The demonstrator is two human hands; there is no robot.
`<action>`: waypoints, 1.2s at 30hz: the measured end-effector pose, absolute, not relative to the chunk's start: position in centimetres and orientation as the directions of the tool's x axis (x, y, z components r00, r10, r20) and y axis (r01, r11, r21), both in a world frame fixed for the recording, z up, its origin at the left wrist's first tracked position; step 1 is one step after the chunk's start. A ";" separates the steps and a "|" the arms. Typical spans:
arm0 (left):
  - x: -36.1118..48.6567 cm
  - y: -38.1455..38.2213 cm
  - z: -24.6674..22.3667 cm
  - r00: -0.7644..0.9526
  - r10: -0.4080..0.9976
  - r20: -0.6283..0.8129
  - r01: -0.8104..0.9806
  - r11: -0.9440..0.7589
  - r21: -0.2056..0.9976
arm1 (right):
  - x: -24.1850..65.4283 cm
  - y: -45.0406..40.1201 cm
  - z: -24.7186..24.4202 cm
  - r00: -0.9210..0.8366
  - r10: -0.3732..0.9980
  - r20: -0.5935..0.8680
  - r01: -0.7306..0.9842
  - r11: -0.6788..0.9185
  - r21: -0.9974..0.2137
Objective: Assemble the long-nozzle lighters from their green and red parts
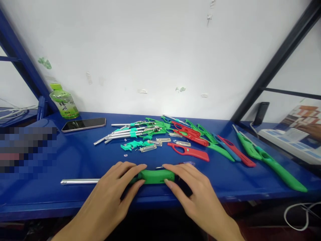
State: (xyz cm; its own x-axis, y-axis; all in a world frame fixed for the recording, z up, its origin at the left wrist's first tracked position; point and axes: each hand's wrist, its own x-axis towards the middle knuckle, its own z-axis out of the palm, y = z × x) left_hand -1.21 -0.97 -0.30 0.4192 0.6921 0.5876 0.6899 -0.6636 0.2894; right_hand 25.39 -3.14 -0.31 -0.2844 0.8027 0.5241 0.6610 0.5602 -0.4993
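A long-necked green lighter (155,176) lies lengthwise near the table's front edge, its silver metal tube (79,181) pointing left. My left hand (114,189) is closed around the part where handle and tube meet, hiding it. With thumb and fingers, my right hand (192,187) pinches the right end of the handle. Just behind lies a screwdriver (187,163) with a purple handle, partly covered by my right hand. Beyond it are several silver tubes (122,134), teal trigger pieces (134,145), clear fuel tanks (148,148) and a red handle shell (193,153).
A phone (84,124) and a green-capped bottle (64,102) stand at the back left. More green, red and blue shells lie to the right, with two green lighters (281,169) near the right end. A white power strip (291,147) is beyond the dark frame post.
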 end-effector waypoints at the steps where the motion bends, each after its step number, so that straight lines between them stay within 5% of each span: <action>1: -1.2 -1.0 -0.4 0.412 0.698 0.585 0.701 -0.653 0.286 | 25.4 -3.1 -0.2 -0.285 0.811 0.511 0.667 0.550 -0.502; 16: -1.6 -1.1 -0.9 0.470 0.689 0.551 0.752 -0.640 0.158 | 25.6 -3.3 0.1 -0.229 0.792 0.566 0.622 0.566 -0.541; 22: -1.5 -0.9 -0.4 0.460 0.655 0.599 0.767 -0.633 0.104 | 28.2 -2.9 0.8 -0.115 0.661 0.741 0.755 0.543 -0.368; 26: -2.1 1.2 1.3 0.440 0.649 0.621 0.795 -0.603 0.068 | 30.8 -1.7 0.9 -0.057 0.722 0.690 0.799 0.448 -0.402; 36: -1.7 7.8 4.3 0.501 0.814 0.293 0.861 -0.504 -0.073 | 31.9 -0.6 -0.4 -0.177 0.856 0.487 0.804 0.411 -0.430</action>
